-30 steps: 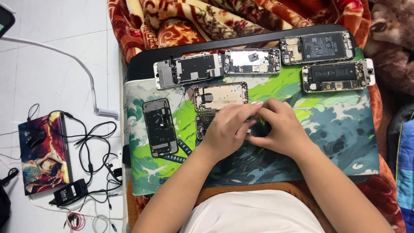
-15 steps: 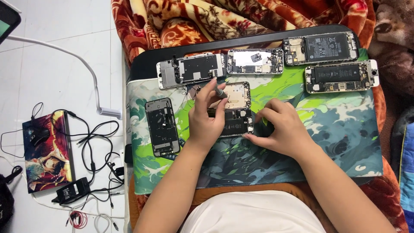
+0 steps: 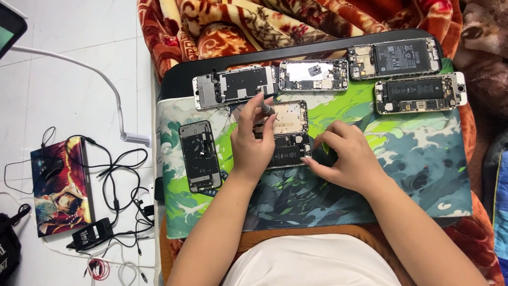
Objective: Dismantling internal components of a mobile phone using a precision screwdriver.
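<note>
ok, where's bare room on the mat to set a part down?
Bare: the green-and-teal printed mat right of the right hand, below the two opened phones with black batteries, and its near edge. Crowded: top-left, around the left hand.

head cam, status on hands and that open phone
Left hand pinching a small screwdriver, tip down. Right hand steadying the opened phone at its edge. Other gutted phones close around, none blocking.

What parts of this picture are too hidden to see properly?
Head view:
- The opened phone is partly covered by the left hand.
- The small tool: its tip is too small to tell.
- Anything under the right hand is hidden.
- The dark device is cut off by the left edge.
</note>
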